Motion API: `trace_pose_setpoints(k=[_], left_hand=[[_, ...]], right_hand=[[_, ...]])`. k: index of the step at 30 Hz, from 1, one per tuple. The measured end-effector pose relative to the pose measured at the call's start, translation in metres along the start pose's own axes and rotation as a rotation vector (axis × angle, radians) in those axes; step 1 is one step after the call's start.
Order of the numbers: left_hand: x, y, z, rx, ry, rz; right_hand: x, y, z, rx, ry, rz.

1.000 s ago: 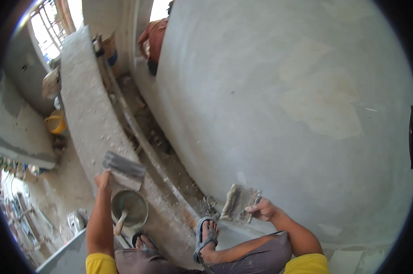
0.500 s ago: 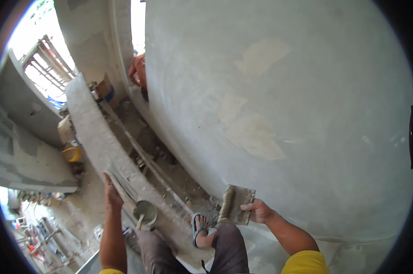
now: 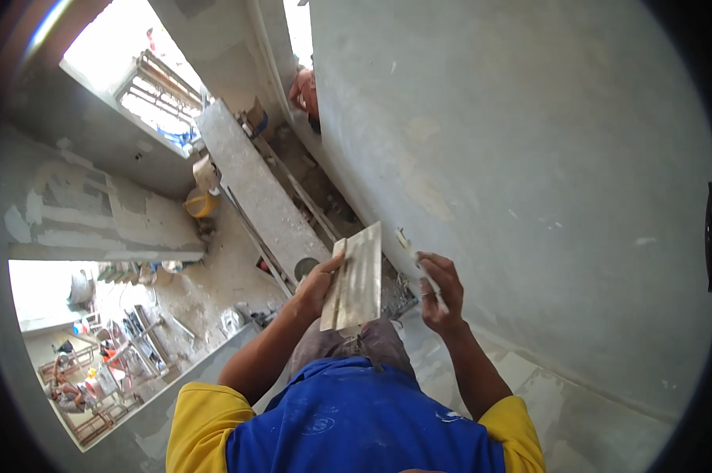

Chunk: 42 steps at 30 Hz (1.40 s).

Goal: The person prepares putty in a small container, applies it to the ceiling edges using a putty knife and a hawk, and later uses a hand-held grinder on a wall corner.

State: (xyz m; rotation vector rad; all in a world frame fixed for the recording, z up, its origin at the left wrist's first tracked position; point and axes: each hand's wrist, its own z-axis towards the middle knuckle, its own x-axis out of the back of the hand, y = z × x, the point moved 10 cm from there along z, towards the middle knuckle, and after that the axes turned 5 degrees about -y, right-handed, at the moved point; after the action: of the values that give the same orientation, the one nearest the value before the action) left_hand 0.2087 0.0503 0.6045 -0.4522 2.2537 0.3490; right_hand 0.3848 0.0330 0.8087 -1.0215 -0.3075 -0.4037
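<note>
head view: left hand [image 3: 318,288] clamped on the near-left long edge of a flat rectangular trowel [image 3: 360,276], broad face up, smeared and shiny, tilted. right hand [image 3: 444,293] clamped on a thin plate [image 3: 425,272], seen nearly edge-on, pale residue along it. hands apart, trowel and plate between them, a visible gap between the two tools.

round bucket [image 3: 305,266] just beyond the left hand, partly hidden by it. long dusty plank [image 3: 249,177] runs away beyond the left hand, with a narrow rubble-strewn trench [image 3: 315,175] along its right side. grey plastered wall [image 3: 529,197] fills the area right of and beyond the right hand, lighter patches on it. yellow bucket [image 3: 200,203] far beyond and left of the left hand; person in a reddish top [image 3: 305,91] far beyond both hands, partly behind the wall edge.
</note>
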Motion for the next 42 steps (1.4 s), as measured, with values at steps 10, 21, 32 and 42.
trace_pose_setpoints(k=[10, 21, 32, 42], left_hand=[[-0.143, 0.032, -0.051, -0.345, -0.179, 0.254], [-0.225, 0.089, -0.076, -0.958, -0.243, 0.433], [-0.254, 0.06, -0.039, -1.098, -0.192, 0.464], [-0.261, 0.017, -0.044, -1.258, -0.075, 0.666]], right_hand=[[0.035, -0.049, 0.021, 0.234, -0.25, -0.456], [0.137, 0.037, -0.038, -0.594, 0.423, 0.523], [0.079, 0.085, -0.084, -1.025, 0.398, 1.374], [0.193, 0.125, -0.126, -0.697, 0.95, 1.093]])
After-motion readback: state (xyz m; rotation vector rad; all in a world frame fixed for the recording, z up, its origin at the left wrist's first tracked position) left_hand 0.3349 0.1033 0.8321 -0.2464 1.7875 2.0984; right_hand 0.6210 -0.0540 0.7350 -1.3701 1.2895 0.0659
